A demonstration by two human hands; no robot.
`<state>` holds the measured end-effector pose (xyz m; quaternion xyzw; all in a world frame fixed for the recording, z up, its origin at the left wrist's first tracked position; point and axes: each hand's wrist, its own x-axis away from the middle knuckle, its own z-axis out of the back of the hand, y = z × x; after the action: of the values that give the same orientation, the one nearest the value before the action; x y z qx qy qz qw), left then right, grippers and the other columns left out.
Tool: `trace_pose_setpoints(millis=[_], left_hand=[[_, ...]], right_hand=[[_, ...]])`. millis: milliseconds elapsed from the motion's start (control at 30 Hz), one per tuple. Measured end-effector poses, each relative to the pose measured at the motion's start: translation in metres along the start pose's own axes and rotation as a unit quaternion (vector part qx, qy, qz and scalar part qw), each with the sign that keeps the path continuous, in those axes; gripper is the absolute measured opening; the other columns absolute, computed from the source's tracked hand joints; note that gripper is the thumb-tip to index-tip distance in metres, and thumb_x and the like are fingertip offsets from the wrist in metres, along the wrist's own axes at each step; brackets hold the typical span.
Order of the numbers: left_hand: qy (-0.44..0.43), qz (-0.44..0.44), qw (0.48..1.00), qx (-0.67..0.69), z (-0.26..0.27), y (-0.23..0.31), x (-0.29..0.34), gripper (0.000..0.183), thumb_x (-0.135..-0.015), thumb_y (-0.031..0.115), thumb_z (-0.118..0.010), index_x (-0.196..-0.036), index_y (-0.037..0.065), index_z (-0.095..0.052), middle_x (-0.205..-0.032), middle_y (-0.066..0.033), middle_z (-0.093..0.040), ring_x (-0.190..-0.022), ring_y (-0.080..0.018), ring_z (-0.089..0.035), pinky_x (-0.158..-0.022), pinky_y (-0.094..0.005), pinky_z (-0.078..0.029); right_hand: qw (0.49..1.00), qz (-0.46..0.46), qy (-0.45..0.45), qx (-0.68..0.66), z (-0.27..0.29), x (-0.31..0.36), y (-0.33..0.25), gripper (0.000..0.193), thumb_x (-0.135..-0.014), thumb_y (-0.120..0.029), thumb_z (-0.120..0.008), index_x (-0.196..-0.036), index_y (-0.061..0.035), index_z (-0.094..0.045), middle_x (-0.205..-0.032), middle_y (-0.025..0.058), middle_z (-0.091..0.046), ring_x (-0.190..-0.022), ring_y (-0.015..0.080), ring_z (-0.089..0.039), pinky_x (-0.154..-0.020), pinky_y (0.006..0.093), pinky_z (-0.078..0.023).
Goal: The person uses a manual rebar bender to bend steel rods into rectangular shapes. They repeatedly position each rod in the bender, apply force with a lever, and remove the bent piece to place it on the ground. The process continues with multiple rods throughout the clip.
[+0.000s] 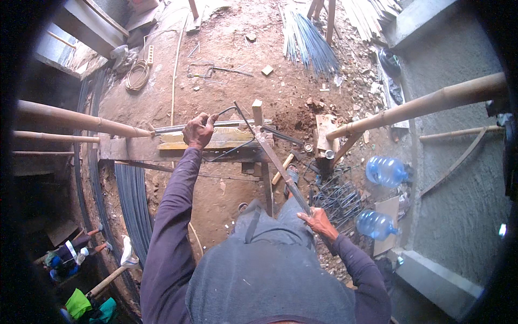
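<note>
My left hand is closed around a thin steel rod bent into an angular, part-made loop, above a wooden bench beam. A worn yellow board lies along the beam's top, beneath the rod. My right hand grips the near end of a long bending bar, low on my right. The bar slants away to the bench's right end, where its head meets the rod. Exactly how the head fits onto the rod is too small to make out.
Bamboo poles slant in from both sides. Bent steel loops pile up right of my legs, near two blue water jugs. A hammer lies beside my foot. Straight rods lie bundled ahead. Another person is at lower left.
</note>
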<state>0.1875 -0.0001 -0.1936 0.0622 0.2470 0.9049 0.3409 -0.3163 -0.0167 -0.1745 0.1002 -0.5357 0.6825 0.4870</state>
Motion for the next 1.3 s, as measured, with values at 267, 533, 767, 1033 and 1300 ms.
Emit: trace_pose_setpoints(millis=[267,533,767,1033,1300], left_hand=[[-0.026,0.003,1.000,-0.004,-0.003,0.000,-0.009,0.050,-0.089,0.061,-0.063,-0.080,0.012,-0.070,-0.076,-0.0135,-0.069,-0.076,-0.0350,-0.068,-0.066,-0.0466,-0.047],[-0.028,0.003,1.000,-0.012,-0.003,0.004,-0.013,0.052,-0.089,0.061,-0.062,-0.076,0.011,-0.068,-0.073,-0.0134,-0.068,-0.072,-0.0357,-0.067,-0.062,-0.0461,-0.046],[-0.023,0.012,1.000,-0.013,-0.004,0.001,-0.011,0.045,-0.090,0.057,-0.063,-0.080,0.013,-0.072,-0.077,-0.0157,-0.069,-0.078,-0.0360,-0.069,-0.066,-0.0458,-0.049],[-0.030,-0.020,0.999,0.022,0.016,0.012,0.021,0.038,-0.090,0.051,-0.065,-0.090,0.013,-0.074,-0.082,-0.0170,-0.071,-0.083,-0.0353,-0.070,-0.070,-0.0457,-0.050],[-0.038,-0.032,0.998,0.045,0.006,0.080,0.015,0.049,-0.088,0.055,-0.064,-0.108,0.012,-0.075,-0.101,-0.0172,-0.074,-0.098,-0.0343,-0.071,-0.086,-0.0441,-0.053]], right_hand=[[0.997,0.024,0.065,0.013,-0.043,-0.005,0.036,0.049,-0.087,-0.041,-0.076,-0.100,0.0052,-0.066,-0.069,0.0122,-0.061,-0.064,0.0137,-0.048,-0.059,0.0383,-0.045],[0.997,0.012,0.072,0.022,-0.055,-0.010,0.047,0.066,-0.083,-0.057,-0.074,-0.083,0.0080,-0.063,-0.071,0.0266,-0.064,-0.065,0.0353,-0.063,-0.062,0.0463,-0.048],[0.996,0.028,0.076,0.037,-0.057,-0.014,0.054,0.061,-0.085,-0.054,-0.073,-0.093,0.0070,-0.067,-0.083,0.0316,-0.066,-0.084,0.0432,-0.069,-0.069,0.0491,-0.052],[0.996,0.074,0.041,0.005,-0.035,0.014,0.026,0.051,-0.089,-0.041,-0.072,-0.109,0.0043,-0.063,-0.076,0.0227,-0.067,-0.077,0.0333,-0.070,-0.070,0.0430,-0.051],[0.991,0.108,0.056,0.053,-0.037,0.015,0.020,0.050,-0.086,-0.038,-0.073,-0.091,0.0116,-0.068,-0.081,0.0272,-0.063,-0.089,0.0394,-0.066,-0.080,0.0472,-0.049]])
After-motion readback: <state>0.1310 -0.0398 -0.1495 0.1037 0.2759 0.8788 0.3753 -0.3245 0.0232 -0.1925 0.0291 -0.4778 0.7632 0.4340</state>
